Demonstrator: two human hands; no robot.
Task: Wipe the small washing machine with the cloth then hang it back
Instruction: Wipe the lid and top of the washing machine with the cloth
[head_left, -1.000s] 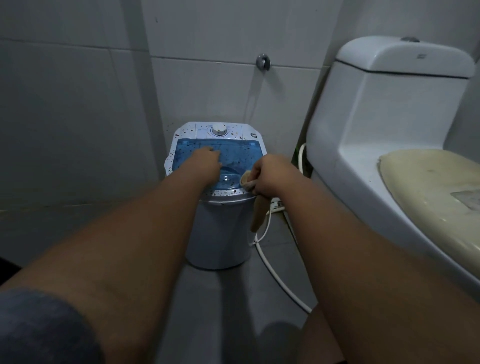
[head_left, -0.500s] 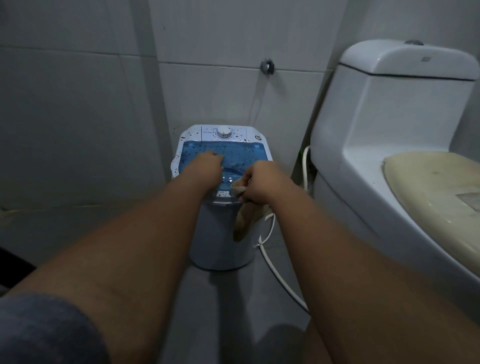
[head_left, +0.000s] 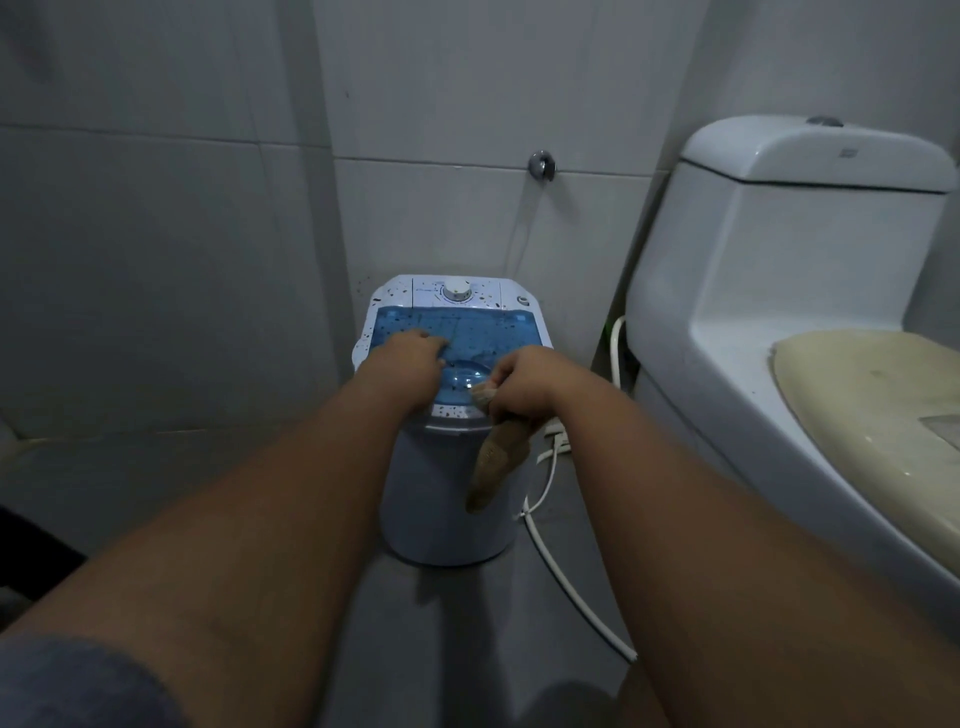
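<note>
The small washing machine (head_left: 447, 493) stands on the floor against the tiled wall, white-blue with a see-through blue lid (head_left: 498, 330) and a white dial at the back. My left hand (head_left: 408, 361) rests palm down on the left part of the lid. At the lid's front right edge, my right hand (head_left: 524, 379) is shut on a tan cloth (head_left: 496, 467). Most of the cloth hangs down the machine's front right side; a small bunch sticks out by my fingers.
A white toilet (head_left: 769, 312) with a yellowed seat lid (head_left: 872, 400) stands close on the right. A white hose (head_left: 566, 577) runs along the floor between toilet and machine. A metal wall fitting (head_left: 542, 165) sits above the machine. Grey floor lies to the left.
My right hand with the cloth has slid a little towards the lid's front edge, and more of the cloth now hangs down the machine's side. My left hand has stayed on the lid.
</note>
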